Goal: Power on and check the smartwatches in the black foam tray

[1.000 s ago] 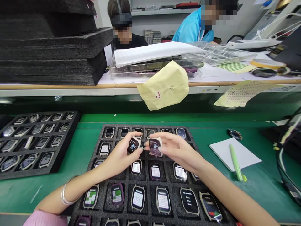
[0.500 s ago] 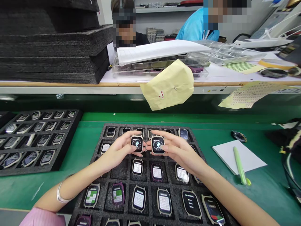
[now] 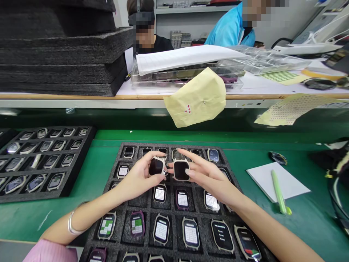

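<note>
My left hand (image 3: 145, 173) is closed on a smartwatch body (image 3: 156, 166) without a strap, its thumb at the lower right edge. A second strapless smartwatch (image 3: 181, 170) sits in my right hand (image 3: 203, 171), fingers behind it and thumb on its right side. Both screens are dark, and the two watches are side by side, a little apart. Beneath them lies a black foam tray (image 3: 147, 214) whose pockets hold several watch bodies. Some show white grids, such as one watch (image 3: 161, 229); a purple-framed watch (image 3: 137, 223) shows green and white blocks.
Another foam tray of watches (image 3: 79, 156) lies at the left. On the right are a white pad (image 3: 261, 182), a green pen (image 3: 277, 191) and a small dark watch (image 3: 278, 158). A shelf edge (image 3: 122, 103) crosses behind, with stacked foam (image 3: 68, 69). Two people are beyond it.
Both watch screens have gone from lit dials to dark. The left watch has tilted, and my left thumb has moved from its screen to the lower right edge.
</note>
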A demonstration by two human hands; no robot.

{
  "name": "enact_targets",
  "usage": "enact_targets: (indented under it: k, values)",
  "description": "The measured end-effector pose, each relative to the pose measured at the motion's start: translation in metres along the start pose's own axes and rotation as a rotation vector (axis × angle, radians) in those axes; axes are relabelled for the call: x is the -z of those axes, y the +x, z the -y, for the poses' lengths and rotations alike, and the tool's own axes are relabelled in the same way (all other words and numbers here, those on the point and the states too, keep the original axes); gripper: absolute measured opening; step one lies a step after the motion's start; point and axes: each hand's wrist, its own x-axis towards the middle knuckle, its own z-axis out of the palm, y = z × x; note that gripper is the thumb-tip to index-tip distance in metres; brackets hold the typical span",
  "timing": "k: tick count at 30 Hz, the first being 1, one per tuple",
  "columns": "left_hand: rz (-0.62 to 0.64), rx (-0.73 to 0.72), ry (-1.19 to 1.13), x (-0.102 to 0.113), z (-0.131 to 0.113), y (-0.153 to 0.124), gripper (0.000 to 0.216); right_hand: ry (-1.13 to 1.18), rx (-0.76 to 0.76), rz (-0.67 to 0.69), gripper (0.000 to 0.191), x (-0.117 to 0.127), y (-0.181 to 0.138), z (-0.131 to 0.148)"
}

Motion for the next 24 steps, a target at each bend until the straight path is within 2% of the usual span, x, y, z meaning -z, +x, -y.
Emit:
enact_targets:
  k: [4, 7, 11, 17, 24]
  values:
    - [-0.056, -0.041, 0.192, 0.0001, 0.0054, -0.0004, 0.039, 0.07, -0.023, 0.027, 0.057, -0.004, -0.0003, 0.0012]
    - [-0.023, -0.037, 0.245, -0.0014, 0.0036, -0.0032, 0.038, 0.131, -0.022, 0.046, 0.048, -0.0045, 0.0027, 0.0007]
    - [0.071, -0.05, 0.266, -0.0039, 0.0005, -0.0083, 0.041, 0.175, -0.039, 0.056, 0.035, -0.0022, 0.005, 0.0009]
    - [-0.002, -0.063, 0.242, -0.0053, 0.0027, -0.0081, 0.042, 0.203, -0.014, 0.074, 0.035, -0.0011, 0.0049, 0.0043]
    - [0.034, -0.114, 0.291, -0.0054, -0.0013, -0.0084, 0.04, 0.196, -0.03, 0.064, 0.034, 0.0002, 0.0048, 0.0025]
